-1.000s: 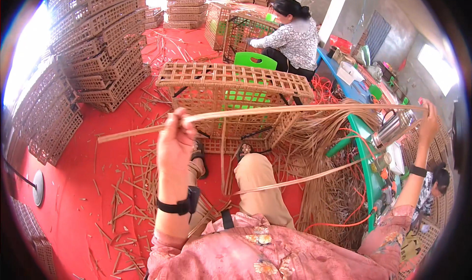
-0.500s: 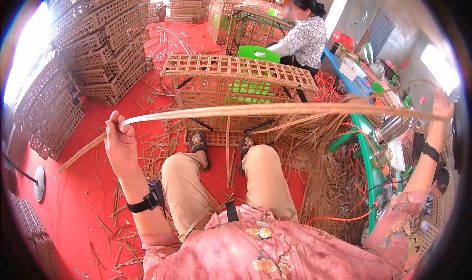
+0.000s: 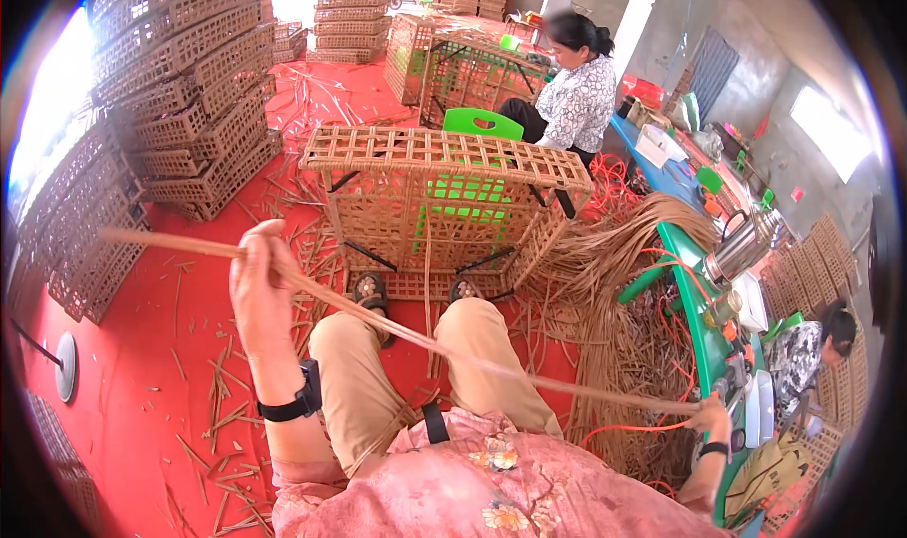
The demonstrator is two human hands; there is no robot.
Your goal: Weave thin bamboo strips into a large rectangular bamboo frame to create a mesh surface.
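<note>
A long, thin brown rattan strip [image 3: 416,338] slants across the front of my body, above my knees. Near its upper left end, my left hand [image 3: 260,283] pinches it between thumb and fingers, and a short tail pokes out past the hand. My right hand [image 3: 710,415], low by the green table, closes round the strip's other end. Ahead of my feet stands a woven rattan basket frame [image 3: 444,151] on its side, with black straps at its corners. Another strip hangs from it toward the floor between my legs.
Tall stacks of woven baskets [image 3: 203,103] rise at left. A bundle of loose strips [image 3: 624,292] spills beside the green table [image 3: 694,325], which carries a metal flask and tools. A person [image 3: 576,94] sits beyond a green chair [image 3: 482,122]; another person [image 3: 803,358] is at right. Offcuts litter the red floor.
My right hand has come down from high at the right to beside the green table. The strip, arched and level before, now slopes downward to the right. My left hand has shifted slightly right.
</note>
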